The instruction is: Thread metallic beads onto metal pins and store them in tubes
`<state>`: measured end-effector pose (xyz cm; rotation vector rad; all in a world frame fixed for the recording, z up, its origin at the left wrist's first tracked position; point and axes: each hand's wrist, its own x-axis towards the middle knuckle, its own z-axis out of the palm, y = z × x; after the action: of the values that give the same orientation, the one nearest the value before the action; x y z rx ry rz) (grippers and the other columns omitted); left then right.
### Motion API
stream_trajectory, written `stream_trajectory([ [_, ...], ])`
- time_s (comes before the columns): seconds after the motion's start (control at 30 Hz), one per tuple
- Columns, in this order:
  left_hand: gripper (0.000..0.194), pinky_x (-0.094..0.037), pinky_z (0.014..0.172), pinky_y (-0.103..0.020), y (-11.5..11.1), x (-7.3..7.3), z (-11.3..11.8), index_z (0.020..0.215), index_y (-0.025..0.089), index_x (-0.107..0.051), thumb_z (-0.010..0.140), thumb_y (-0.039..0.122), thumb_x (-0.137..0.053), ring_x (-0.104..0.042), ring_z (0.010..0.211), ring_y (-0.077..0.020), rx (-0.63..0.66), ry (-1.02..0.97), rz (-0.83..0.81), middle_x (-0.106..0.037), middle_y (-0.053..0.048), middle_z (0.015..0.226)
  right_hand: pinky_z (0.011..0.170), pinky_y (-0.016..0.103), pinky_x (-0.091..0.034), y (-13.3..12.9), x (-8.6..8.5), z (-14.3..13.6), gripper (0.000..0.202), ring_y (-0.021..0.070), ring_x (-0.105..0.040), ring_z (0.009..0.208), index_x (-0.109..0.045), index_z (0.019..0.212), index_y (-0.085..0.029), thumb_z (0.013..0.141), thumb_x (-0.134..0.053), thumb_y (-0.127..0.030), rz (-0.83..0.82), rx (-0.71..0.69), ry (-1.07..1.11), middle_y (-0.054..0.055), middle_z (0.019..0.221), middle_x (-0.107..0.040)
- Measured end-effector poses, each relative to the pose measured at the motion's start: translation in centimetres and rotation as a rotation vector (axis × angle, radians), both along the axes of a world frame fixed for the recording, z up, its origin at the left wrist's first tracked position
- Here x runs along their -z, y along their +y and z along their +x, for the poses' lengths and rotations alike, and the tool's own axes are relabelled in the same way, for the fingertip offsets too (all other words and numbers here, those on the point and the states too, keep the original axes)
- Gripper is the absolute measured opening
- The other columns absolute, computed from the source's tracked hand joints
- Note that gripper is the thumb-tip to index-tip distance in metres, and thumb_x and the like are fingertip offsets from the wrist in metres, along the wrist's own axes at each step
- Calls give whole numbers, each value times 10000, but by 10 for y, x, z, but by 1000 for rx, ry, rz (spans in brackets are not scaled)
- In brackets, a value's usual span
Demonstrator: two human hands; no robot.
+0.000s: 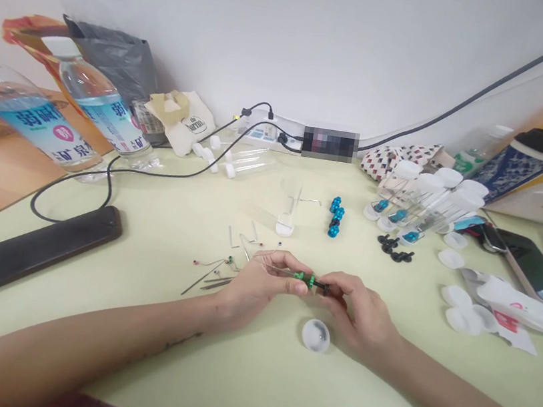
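Note:
Near the middle of the table, my left hand (268,282) is closed on a small green part (303,278) with a thin metal rod running back over the palm. A black piece (323,287) sits at the right end of the green part, and the fingers of my right hand (355,306) pinch it. Below the hands stands a small round white cup (315,336) with something small and dark inside. Several thin metal rods (211,276) lie left of my left hand. Blue parts (335,216) stand in a short row beyond the hands.
Clear tubes with white caps (448,188) and blue parts stand at the right, near black pieces (395,248) and white lids (463,310). A phone (535,267) lies further right. At left are a black power bank (45,249), a cable (174,176) and water bottles (101,102).

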<state>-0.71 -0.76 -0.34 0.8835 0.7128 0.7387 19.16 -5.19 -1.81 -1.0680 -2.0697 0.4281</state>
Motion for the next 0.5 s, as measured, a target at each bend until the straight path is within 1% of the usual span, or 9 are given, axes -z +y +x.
stream_trajectory([
  [0.1,178,-484,780,-254,-1,-1,1,759,150,-698,627,113,-812,-650,739,-113,15,-15,17,-716,1,752,564,243,-515,1,2,0,130,147,-671,668,-466,1070,-230,953,-412,-210,36,27,8,24,834,-687],
  [0.17,180,-492,777,-262,-2,-1,1,764,153,-699,629,114,-810,-658,756,-125,33,-23,38,-722,-5,767,536,236,-490,2,0,1,132,143,-652,625,-496,1031,-221,975,-396,-285,41,30,-10,24,787,-679],
  [0.27,197,-499,765,-265,-3,-1,1,771,151,-707,614,110,-818,-659,749,-130,46,-4,56,-720,-9,767,494,230,-425,4,-5,2,350,128,-563,533,-546,891,-201,994,-300,-427,10,8,-63,14,662,-616],
  [0.33,207,-501,759,-263,-4,-1,0,771,152,-713,603,105,-823,-653,735,-125,47,19,60,-712,-3,757,478,233,-384,5,-8,3,458,123,-497,494,-549,789,-192,995,-244,-465,-7,0,-83,5,592,-553],
  [0.43,208,-503,769,-276,-4,-2,0,774,154,-714,603,114,-825,-653,746,-131,46,32,60,-707,0,760,466,234,-349,6,-9,4,494,115,-443,468,-526,693,-190,999,-237,-449,-22,8,-82,-8,542,-489],
  [0.47,208,-502,775,-277,-4,-2,0,773,154,-713,603,116,-826,-653,751,-131,41,33,60,-707,1,759,471,233,-354,6,-9,5,497,115,-447,473,-529,701,-189,999,-232,-453,-29,8,-74,-10,544,-488],
  [0.5,205,-499,781,-276,-4,-2,1,768,154,-710,604,118,-826,-653,753,-130,31,32,58,-709,1,761,485,231,-372,6,-8,5,488,117,-466,491,-546,750,-188,998,-227,-463,-38,7,-54,-8,564,-505],
])
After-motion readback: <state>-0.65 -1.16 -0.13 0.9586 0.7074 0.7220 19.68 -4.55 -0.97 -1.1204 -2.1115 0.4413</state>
